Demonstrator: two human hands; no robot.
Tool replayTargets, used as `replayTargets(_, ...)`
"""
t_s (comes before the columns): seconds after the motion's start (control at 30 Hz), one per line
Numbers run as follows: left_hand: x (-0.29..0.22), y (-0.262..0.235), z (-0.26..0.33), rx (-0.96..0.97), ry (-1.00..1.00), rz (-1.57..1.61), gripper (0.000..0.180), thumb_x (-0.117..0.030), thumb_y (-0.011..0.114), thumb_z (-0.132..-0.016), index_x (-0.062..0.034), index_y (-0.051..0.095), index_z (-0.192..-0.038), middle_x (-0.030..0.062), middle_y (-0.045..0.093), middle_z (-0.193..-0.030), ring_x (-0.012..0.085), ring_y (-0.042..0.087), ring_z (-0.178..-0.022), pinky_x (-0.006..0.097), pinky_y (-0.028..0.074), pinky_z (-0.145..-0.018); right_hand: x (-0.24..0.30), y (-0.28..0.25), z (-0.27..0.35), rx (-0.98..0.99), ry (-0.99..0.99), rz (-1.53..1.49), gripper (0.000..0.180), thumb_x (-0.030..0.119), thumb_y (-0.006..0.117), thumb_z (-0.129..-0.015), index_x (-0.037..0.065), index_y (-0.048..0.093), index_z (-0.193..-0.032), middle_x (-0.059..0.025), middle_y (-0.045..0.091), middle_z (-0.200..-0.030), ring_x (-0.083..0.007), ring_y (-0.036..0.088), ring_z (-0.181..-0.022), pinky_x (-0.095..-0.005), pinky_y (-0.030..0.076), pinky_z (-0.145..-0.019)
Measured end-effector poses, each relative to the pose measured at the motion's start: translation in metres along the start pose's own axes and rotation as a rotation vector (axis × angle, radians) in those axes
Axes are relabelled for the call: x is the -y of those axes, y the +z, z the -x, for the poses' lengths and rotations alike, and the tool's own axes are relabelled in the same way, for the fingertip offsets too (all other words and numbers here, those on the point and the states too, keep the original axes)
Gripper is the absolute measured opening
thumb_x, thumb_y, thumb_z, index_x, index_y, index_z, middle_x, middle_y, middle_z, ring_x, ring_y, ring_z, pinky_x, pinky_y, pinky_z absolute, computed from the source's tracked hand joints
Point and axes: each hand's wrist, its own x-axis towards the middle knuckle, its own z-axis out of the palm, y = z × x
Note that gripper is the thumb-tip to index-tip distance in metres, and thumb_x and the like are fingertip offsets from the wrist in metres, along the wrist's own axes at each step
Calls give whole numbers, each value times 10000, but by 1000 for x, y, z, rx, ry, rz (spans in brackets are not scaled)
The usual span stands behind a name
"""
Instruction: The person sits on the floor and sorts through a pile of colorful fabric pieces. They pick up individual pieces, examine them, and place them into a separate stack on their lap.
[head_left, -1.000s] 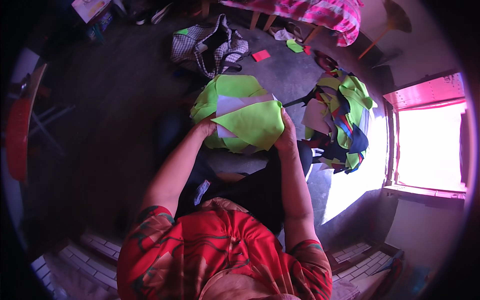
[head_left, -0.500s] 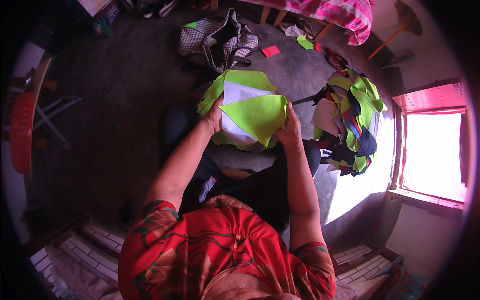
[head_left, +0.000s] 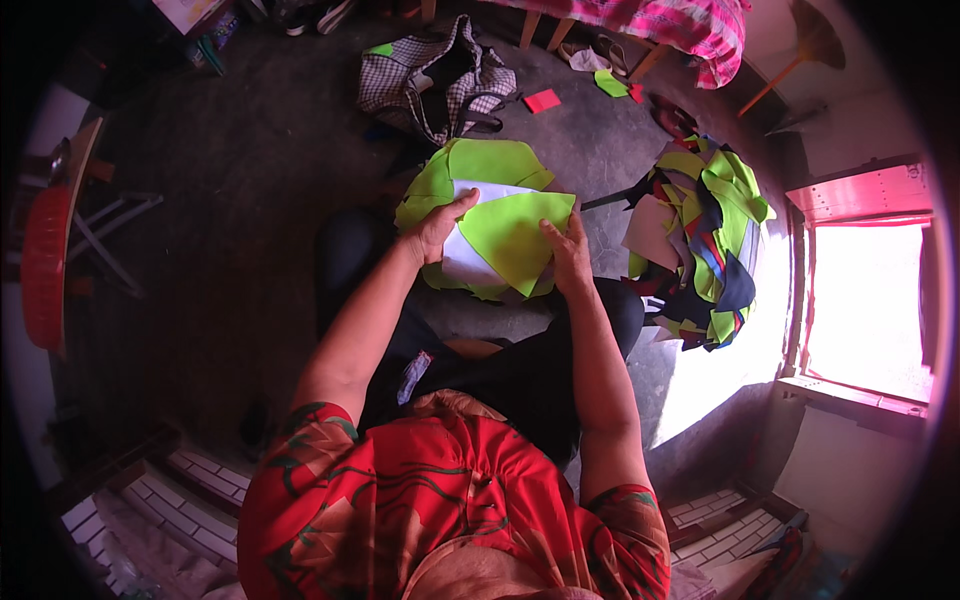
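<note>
Over my lap lies a round, layered pile of lime-green cloth pieces (head_left: 497,160). On top of it is a white cloth piece (head_left: 465,262), partly covered by a pointed lime-green cloth piece (head_left: 515,235). My left hand (head_left: 440,228) is closed on the left edge of the white piece, its thumb lying across the top. Gripping the right edge of the pointed green piece, my right hand (head_left: 570,252) has its thumb on the upper face. Both hands' other fingers are mostly hidden beneath the cloth.
To the right stands a large heap of mixed cloth scraps (head_left: 690,240), beside a sunlit window (head_left: 865,310). A checked bag (head_left: 395,80) sits open ahead. Red (head_left: 542,101) and green scraps (head_left: 611,84) lie on the floor. At far left is a red basin (head_left: 45,265).
Both thumbs have come over the top of the cloth, the left one reaching inward across the white piece. The white and pointed green pieces have shifted slightly and look lower.
</note>
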Motion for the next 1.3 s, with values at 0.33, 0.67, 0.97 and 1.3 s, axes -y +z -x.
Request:
replayTargets(0.33,4,0,-2,52,28,-15,526,-398,536,-917,-37,458,-1293,96,571,-1216,213,562,-1088,376,451,-936,10,0,2,-186,-74,10,439,75,573,-882,37,395,-1282,-100,610,-1056,-171,591,-897,-283,492,-715)
replayTargets(0.67,2,5,-1,36,30,-25,533,-406,545,-907,-43,464,-1289,99,574,-1212,216,568,-1077,381,451,-930,-2,-8,-6,-235,-156,32,256,165,572,-918,25,500,-1120,-47,614,-868,-110,581,-722,-229,477,-594)
replayTargets(0.97,6,2,-1,57,21,-5,533,-409,550,-904,-42,469,-1282,107,573,-1209,223,570,-1071,386,461,-912,1,-9,-2,-293,-176,14,218,240,562,-940,28,570,-987,6,601,-823,-52,543,-700,-181,424,-594)
replayTargets(1.3,5,10,2,33,95,-46,506,-404,542,-908,-65,475,-1277,98,575,-1198,215,567,-1067,387,463,-911,5,-6,-5,-407,-301,-4,236,276,577,-927,41,579,-907,19,573,-731,-44,507,-601,-185,394,-503)
